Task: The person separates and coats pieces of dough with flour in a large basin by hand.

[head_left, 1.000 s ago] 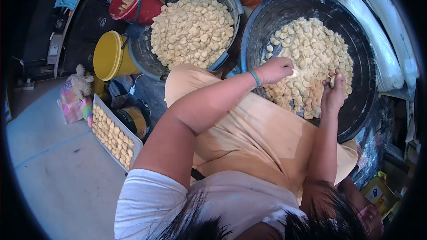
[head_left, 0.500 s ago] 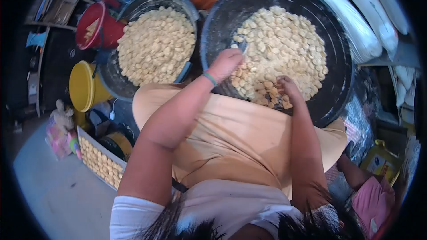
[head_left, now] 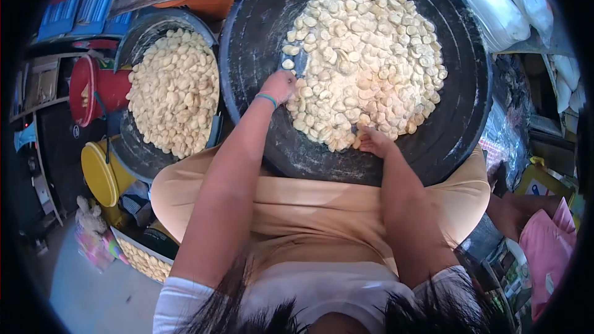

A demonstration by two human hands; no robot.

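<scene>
A wide black basin (head_left: 461,86) rests against my crossed legs, holding a heap of small round pale pieces (head_left: 371,49) dusted with powder, like biscuits or dough discs. At the heap's left edge, my left hand (head_left: 279,86) is closed in a fist, a green band on its wrist. Just beyond it lies a flat blue-grey patch (head_left: 301,60); whether the fist grips it I cannot tell. My right hand (head_left: 375,143) is at the near edge of the heap, its fingers partly stretched and touching the pieces there.
A second dark tub (head_left: 133,139) of similar pieces stands left, beside a red bucket (head_left: 80,86) and a yellow bucket (head_left: 102,173). White sacks (head_left: 489,9) line the far right. Another person's leg and pink clothing (head_left: 544,247) show at lower right.
The view has shifted, so the basin and tub appear farther left. My right hand has drawn back to the heap's near edge, and the browner pieces formerly beside it no longer stand out.
</scene>
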